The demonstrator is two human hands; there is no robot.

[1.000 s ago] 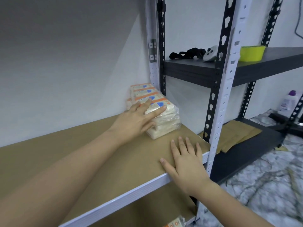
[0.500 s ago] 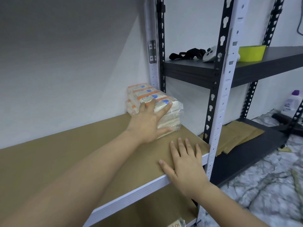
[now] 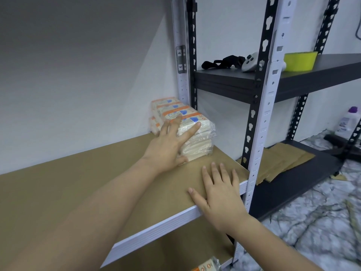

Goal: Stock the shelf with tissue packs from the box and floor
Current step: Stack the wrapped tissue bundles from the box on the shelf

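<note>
White wall ahead, marbled floor (image 3: 312,222) down to the right, and I'm looking at a brown board shelf with a white metal front rail (image 3: 117,192). My left hand (image 3: 168,147) lies flat against the stack of clear-wrapped tissue packs with orange and blue labels (image 3: 197,133), fingers straight and spread over its near side and top, thumb low at the stack's base. That stack sits in the shelf's far right corner, tight to the wall, beside the white slotted upright (image 3: 182,79). My right hand (image 3: 220,194) is open too, palm down on the board just this side of the stack, heel over the front rail, fingers pointing at the packs without touching them.

Left of my left hand the board runs wide and bare to the frame edge. Right of my right hand the shelf ends at another white upright (image 3: 259,133), with a black slotted post (image 3: 252,106) against it. Beyond that, a dark grey shelf (image 3: 322,75) carries a yellow-green round tub (image 3: 299,61), contents not visible, a white controller (image 3: 250,62) and a black strap (image 3: 222,62). Lower down lie flat brown cardboard sheets (image 3: 283,161). Below my right wrist, one more orange-labelled pack (image 3: 205,266) peeks in at the bottom edge.
</note>
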